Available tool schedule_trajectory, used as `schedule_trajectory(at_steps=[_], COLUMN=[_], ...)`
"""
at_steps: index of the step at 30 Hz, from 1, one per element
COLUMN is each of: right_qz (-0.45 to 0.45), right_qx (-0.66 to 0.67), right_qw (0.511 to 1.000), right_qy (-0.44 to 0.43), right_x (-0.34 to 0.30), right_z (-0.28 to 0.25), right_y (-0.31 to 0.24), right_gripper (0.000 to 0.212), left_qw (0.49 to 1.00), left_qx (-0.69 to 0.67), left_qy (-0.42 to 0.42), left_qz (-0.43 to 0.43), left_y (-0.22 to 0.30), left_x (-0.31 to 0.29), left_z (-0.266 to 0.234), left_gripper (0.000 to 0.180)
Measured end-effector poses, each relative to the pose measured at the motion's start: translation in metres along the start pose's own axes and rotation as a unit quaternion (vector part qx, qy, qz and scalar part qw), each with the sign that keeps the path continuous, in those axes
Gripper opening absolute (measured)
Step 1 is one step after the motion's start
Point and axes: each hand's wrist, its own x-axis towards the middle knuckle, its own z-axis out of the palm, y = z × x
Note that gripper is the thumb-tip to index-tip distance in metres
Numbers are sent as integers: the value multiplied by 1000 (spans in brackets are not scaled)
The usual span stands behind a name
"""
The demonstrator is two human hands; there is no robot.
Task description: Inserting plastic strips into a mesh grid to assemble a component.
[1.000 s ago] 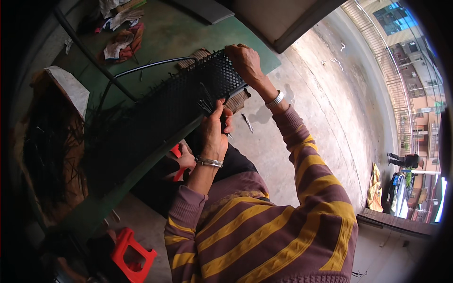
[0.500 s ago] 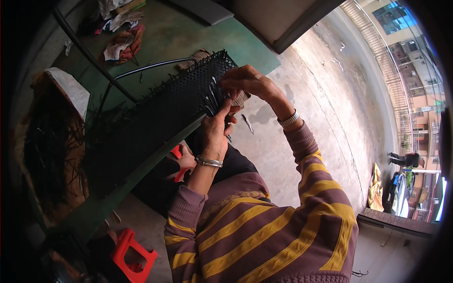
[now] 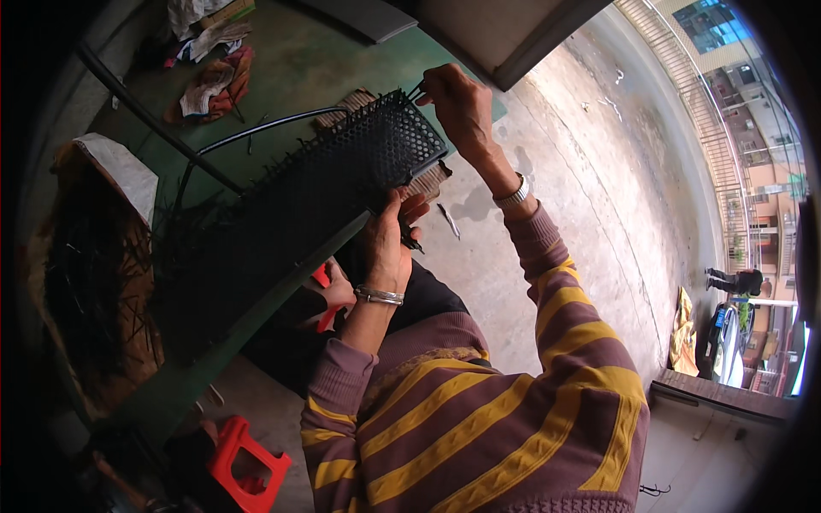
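Right hand (image 3: 458, 101) at the black perforated panel's (image 3: 389, 145) far corner — pinching a thin dark strip (image 3: 417, 92)!
The panel lies along the bench's (image 3: 295, 68) near edge, toward its right end — left hand (image 3: 389, 244) just beside, curled round dark slender pieces (image 3: 414, 243).

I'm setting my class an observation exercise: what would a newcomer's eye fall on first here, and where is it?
Probably the purple-and-yellow striped sweater, which fills the lower middle. Above it, the right hand pinches a thin dark strand near the upper corner of a black perforated panel. A bright red plastic stool also stands out against the dim lower left.
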Motion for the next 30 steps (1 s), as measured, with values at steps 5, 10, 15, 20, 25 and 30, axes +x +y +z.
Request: schedule_trajectory(at_steps=[5, 10, 15, 20, 25, 30], right_qz=[-59, -65, -65, -59, -78, -94], right_qx=[-52, -77, -43, -108, -125, -74], right_qw=[996, 994, 995, 992, 989, 992], right_qy=[42, 47, 58, 25, 1, -29], right_x=[6, 7, 3, 1, 6, 11], right_z=[15, 14, 16, 18, 15, 12], right_y=[15, 19, 23, 30, 31, 26], right_gripper=[8, 7, 7, 7, 8, 10], left_qw=[1000, 999, 997, 996, 997, 998], left_qx=[-13, -29, -72, -80, -71, -62], left_qy=[-7, 4, -10, 26, 8, -3], left_qz=[-2, -20, -28, -30, -21, -2], left_y=[-3, -3, -6, -4, -2, -2], left_x=[5, 6, 8, 4, 0, -4], left_z=[-2, -1, -2, 6, 3, 4], left_gripper=[17, 19, 20, 18, 13, 12])
